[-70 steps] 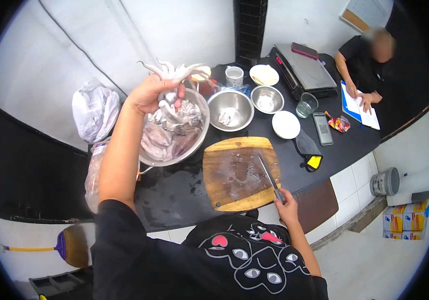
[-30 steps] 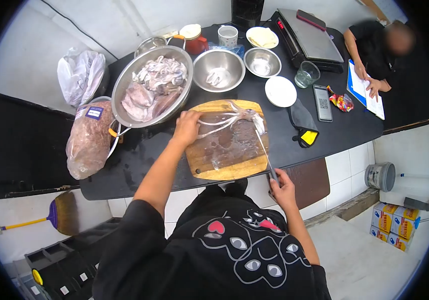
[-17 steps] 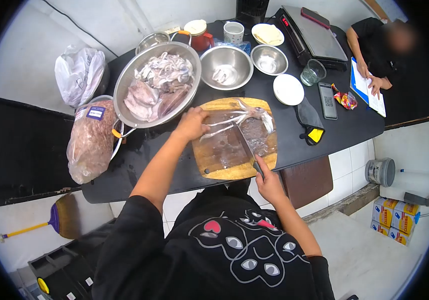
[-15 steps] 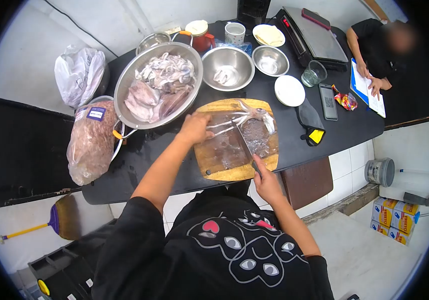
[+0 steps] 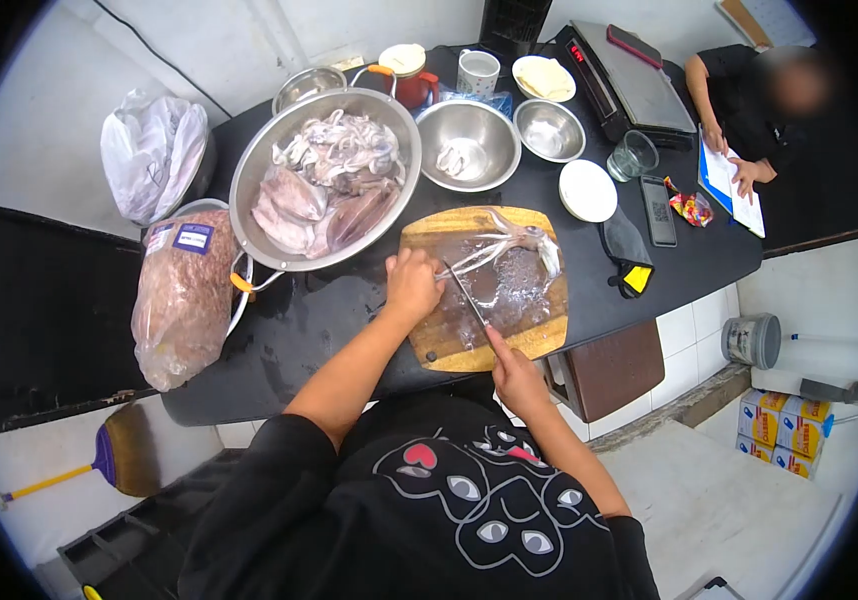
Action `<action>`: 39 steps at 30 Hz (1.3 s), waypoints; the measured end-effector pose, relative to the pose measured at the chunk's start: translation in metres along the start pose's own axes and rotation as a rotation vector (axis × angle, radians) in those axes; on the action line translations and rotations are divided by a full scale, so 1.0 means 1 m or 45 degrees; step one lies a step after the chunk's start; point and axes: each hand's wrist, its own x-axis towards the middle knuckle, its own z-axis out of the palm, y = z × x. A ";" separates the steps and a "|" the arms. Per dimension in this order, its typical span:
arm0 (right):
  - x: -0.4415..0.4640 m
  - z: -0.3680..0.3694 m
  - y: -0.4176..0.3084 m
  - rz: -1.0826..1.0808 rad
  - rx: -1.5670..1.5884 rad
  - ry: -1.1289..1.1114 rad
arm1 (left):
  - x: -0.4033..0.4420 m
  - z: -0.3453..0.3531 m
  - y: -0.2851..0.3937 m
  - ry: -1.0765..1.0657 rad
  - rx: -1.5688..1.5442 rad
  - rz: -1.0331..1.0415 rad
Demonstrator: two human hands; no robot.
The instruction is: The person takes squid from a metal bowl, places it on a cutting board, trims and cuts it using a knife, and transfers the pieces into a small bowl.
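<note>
A squid piece with long tentacles (image 5: 527, 243) lies across the upper part of the wooden cutting board (image 5: 539, 338), its tentacles stretching left. My left hand (image 5: 414, 287) is closed at the board's left edge, fingers bent over the tentacle ends. In my right hand (image 5: 519, 382) is the handle of a knife (image 5: 467, 299). Its blade points away and left, with the tip by the tentacles close to my left fingers. Wet residue covers the board's middle. Behind it, a large metal strainer (image 5: 239, 205) holds squid bodies and tentacles, and a steel bowl (image 5: 494, 150) holds a few small pale pieces.
A bag of pinkish food (image 5: 184, 300) stands left of the strainer. A smaller bowl (image 5: 549, 128), white lid (image 5: 588, 191), glass (image 5: 632, 156), phone (image 5: 658, 211) and scale (image 5: 634, 85) are on the right. Another person's hand (image 5: 746, 177) rests on a clipboard (image 5: 717, 195).
My left hand has drawn its fingers in and moved right relative to the strainer. The knife tip has shifted left along the tentacles toward that hand. The whole view has shifted slightly.
</note>
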 end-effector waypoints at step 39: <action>-0.025 -0.041 0.003 0.288 0.178 0.104 | 0.056 0.004 0.027 -0.488 -0.114 -0.273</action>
